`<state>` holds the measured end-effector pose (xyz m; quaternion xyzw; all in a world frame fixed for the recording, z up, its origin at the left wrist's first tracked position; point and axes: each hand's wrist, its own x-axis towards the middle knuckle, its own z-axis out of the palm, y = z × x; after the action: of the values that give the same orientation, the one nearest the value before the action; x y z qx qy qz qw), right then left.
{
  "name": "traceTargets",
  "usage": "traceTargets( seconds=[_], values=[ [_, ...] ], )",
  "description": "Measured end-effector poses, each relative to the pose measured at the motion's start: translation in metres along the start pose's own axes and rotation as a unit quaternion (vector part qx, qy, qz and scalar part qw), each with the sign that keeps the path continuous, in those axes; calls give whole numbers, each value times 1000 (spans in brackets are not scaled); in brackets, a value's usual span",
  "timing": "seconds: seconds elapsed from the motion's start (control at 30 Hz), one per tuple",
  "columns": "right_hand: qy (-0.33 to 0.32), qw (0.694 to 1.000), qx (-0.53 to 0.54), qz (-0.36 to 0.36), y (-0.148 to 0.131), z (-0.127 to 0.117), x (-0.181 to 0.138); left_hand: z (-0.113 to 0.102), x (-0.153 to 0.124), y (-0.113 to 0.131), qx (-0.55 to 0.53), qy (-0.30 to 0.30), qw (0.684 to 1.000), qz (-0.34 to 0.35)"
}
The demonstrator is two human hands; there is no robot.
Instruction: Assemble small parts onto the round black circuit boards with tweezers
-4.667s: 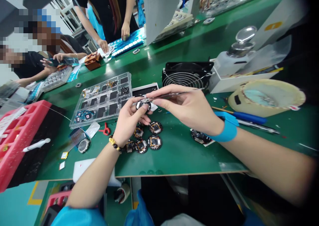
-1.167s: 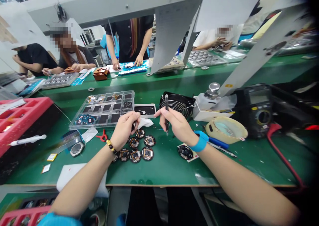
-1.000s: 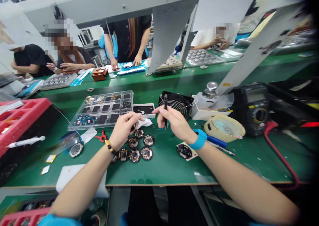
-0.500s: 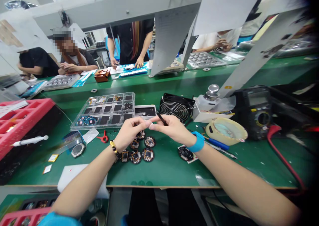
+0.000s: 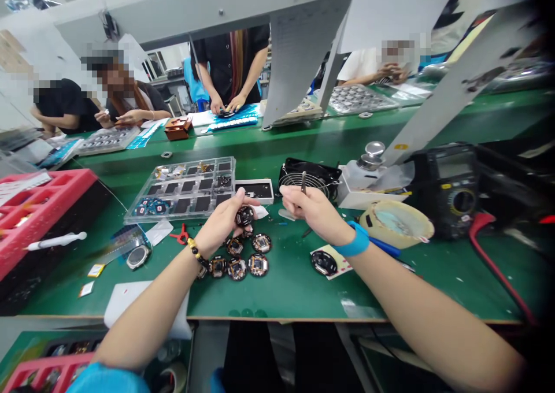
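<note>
My left hand (image 5: pixel 221 222) is closed around a small round black watch module (image 5: pixel 245 215), held a little above the green mat (image 5: pixel 295 283). To its right, my right hand (image 5: pixel 310 208) grips tweezers (image 5: pixel 303 183) that point upward. The two hands are a short gap apart. Several more round modules (image 5: pixel 243 257) lie on the mat just below my left hand. Another module (image 5: pixel 323 262) rests on a paper slip under my right wrist.
A clear parts tray (image 5: pixel 184 188) and a small black box (image 5: pixel 258 189) sit behind my hands. A black fan (image 5: pixel 307 176), a tape roll (image 5: pixel 401 222) and a multimeter (image 5: pixel 448 179) stand to the right. A red tray (image 5: pixel 39 199) is at left. Other people work across the bench.
My hands have drawn apart. The left one now holds the module out in the open, and the right one has turned the tweezers upright.
</note>
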<state>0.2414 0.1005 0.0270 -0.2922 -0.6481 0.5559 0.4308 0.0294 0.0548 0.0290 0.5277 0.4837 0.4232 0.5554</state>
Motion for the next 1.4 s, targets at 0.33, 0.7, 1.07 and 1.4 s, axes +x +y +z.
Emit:
traceTargets(
  seconds=[0.33,0.7,1.07,1.4],
  values=[
    [-1,997,-74,-15,-13,-11,-2,10,-4,-12,33,-88,995,42],
    [-69,994,19,-81,-10,-22,3,35,-30,-15,472,-159,840,217],
    [-105,987,84,-87,-13,-28,7,56,-5,-35,513,-187,799,252],
    [-196,971,-104,-91,-23,-39,-2,53,-7,-30,461,-105,852,225]
  ],
)
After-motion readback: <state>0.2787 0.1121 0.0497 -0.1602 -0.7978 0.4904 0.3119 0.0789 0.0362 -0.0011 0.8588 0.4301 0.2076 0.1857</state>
